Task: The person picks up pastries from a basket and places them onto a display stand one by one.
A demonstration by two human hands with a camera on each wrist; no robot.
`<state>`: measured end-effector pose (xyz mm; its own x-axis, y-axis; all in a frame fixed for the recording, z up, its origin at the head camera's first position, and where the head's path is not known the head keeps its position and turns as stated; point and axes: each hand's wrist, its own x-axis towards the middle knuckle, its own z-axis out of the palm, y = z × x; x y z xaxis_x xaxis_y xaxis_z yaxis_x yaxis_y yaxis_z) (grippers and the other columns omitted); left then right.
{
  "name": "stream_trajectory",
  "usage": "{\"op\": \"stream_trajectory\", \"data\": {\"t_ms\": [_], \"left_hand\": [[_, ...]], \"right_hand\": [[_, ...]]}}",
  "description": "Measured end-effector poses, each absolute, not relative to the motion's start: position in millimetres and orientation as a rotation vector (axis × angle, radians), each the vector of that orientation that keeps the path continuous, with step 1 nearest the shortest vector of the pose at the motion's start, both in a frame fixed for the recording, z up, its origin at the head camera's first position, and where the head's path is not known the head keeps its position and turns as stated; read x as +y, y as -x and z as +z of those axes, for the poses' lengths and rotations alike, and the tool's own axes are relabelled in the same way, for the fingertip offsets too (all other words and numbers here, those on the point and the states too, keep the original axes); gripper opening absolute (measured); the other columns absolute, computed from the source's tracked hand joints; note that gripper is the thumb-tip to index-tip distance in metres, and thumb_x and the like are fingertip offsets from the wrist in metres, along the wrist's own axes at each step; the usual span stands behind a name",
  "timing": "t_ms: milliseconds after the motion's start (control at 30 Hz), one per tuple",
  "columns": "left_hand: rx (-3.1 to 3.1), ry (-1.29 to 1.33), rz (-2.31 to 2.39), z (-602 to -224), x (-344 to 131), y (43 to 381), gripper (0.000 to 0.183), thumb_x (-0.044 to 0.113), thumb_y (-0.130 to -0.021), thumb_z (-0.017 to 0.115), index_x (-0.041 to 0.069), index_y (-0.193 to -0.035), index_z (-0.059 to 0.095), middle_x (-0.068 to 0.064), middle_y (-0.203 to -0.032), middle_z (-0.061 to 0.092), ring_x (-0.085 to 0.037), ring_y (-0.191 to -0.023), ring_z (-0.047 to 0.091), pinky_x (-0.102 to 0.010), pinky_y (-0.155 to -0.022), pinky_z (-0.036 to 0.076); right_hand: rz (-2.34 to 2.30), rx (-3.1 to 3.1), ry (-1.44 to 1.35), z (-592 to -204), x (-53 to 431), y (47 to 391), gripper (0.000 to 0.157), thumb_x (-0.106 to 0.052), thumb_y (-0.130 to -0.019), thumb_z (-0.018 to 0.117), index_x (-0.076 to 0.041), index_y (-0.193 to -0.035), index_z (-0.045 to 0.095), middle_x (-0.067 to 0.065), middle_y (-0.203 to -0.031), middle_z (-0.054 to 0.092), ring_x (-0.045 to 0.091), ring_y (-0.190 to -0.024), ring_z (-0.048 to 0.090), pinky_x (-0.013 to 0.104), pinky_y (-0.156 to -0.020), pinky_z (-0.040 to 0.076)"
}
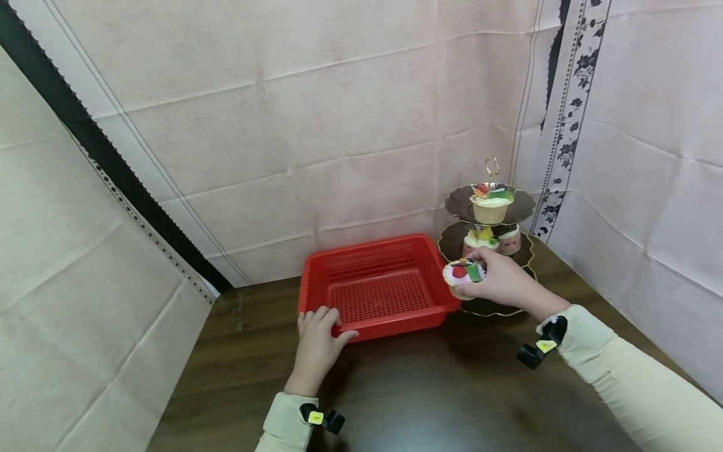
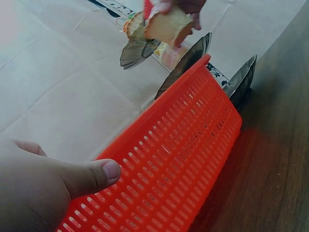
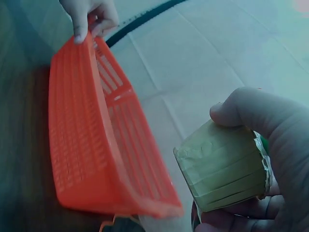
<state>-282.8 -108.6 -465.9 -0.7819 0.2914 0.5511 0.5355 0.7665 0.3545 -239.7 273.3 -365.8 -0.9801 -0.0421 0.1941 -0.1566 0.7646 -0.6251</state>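
A toy cupcake point(image 1: 464, 274) with pink-white icing, a red piece and a green piece on top is pinched in my right hand point(image 1: 503, 281), between the red basket and the tiered stand. Its pale ribbed cup point(image 3: 224, 164) faces the right wrist camera, with thumb and fingers on opposite sides. My left hand point(image 1: 316, 345) grips the front left corner of the red plastic basket point(image 1: 390, 325), thumb along the outside of the front wall point(image 2: 159, 169), fingers over the rim. The basket's slotted floor point(image 1: 375, 294) shows no items on it.
A three-tiered dark stand point(image 1: 524, 204) with gold edges stands right of the basket. One cupcake point(image 1: 490, 210) sits on its top tier, two more on the middle tier point(image 1: 449, 242). Pale cloth walls point(image 1: 339, 125) enclose the brown wooden table point(image 1: 237, 376).
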Motion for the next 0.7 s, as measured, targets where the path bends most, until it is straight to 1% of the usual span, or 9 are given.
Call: {"op": "stream_trajectory", "data": {"t_ms": [200, 367, 700], "left_hand": [[-2.507, 0.619, -0.687, -464.1, -109.0, 282.6, 0.040, 0.037, -0.074, 0.089, 0.019, -0.081, 0.054, 0.001, -0.086, 0.055, -0.024, -0.086, 0.049, -0.073, -0.108, 0.026], [-2.494, 0.615, -0.684, -465.7, -109.5, 284.1, 0.040, 0.037, -0.073, 0.089, 0.019, -0.081, 0.055, 0.001, -0.086, 0.056, -0.025, -0.086, 0.050, -0.073, -0.107, 0.027], [-2.494, 0.616, -0.684, -466.1, -109.3, 284.6, 0.039, 0.037, -0.074, 0.089, 0.018, -0.082, 0.056, 0.000, -0.087, 0.057, -0.025, -0.087, 0.050, -0.073, -0.108, 0.025]], "right_hand": [[0.961, -2.776, -0.121, -373.0, 296.4, 223.4, 0.071, -0.044, -0.077, 0.086, 0.000, -0.123, 0.053, 0.017, -0.109, 0.065, 0.028, -0.095, 0.062, 0.039, -0.078, 0.051], [0.958, -2.782, -0.097, -382.1, 312.8, 214.3, 0.074, -0.046, -0.079, 0.085, 0.001, -0.126, 0.052, 0.019, -0.110, 0.065, 0.029, -0.095, 0.062, 0.038, -0.076, 0.051], [0.908, -2.766, -0.066, -410.1, 336.1, 205.0, 0.072, -0.043, -0.077, 0.087, 0.002, -0.123, 0.054, 0.016, -0.104, 0.066, 0.025, -0.088, 0.061, 0.037, -0.073, 0.049]]}}
